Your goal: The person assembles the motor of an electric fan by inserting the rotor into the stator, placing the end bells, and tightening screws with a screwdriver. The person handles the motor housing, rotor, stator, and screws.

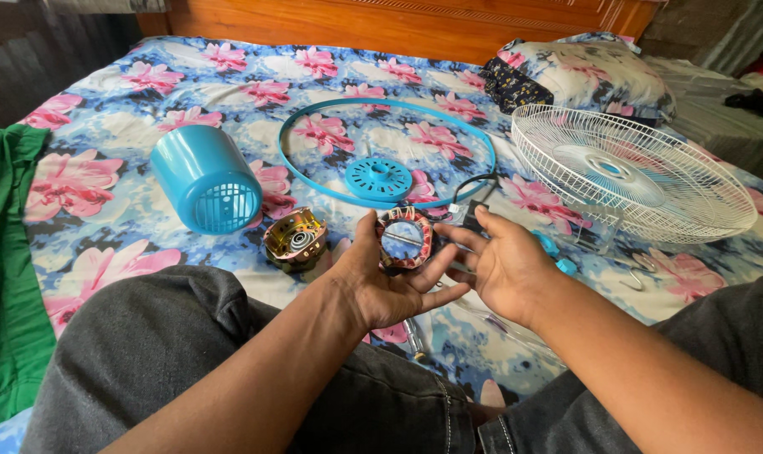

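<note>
The left hand (pixel 380 282) grips a ring-shaped motor winding (pixel 404 239) by its rim above the person's lap, while the right hand (pixel 498 262) hovers open just beside it, fingers spread. A steady hold on the rim, clear of the copper coils, would likely suit it best. On the floral bed (pixel 104 181) lie a metal motor housing (pixel 295 240), a blue motor cover (pixel 205 179), a blue ring (pixel 386 151), a white fan guard (pixel 634 172) and a black cable (pixel 470 197) near the fingers.
</note>
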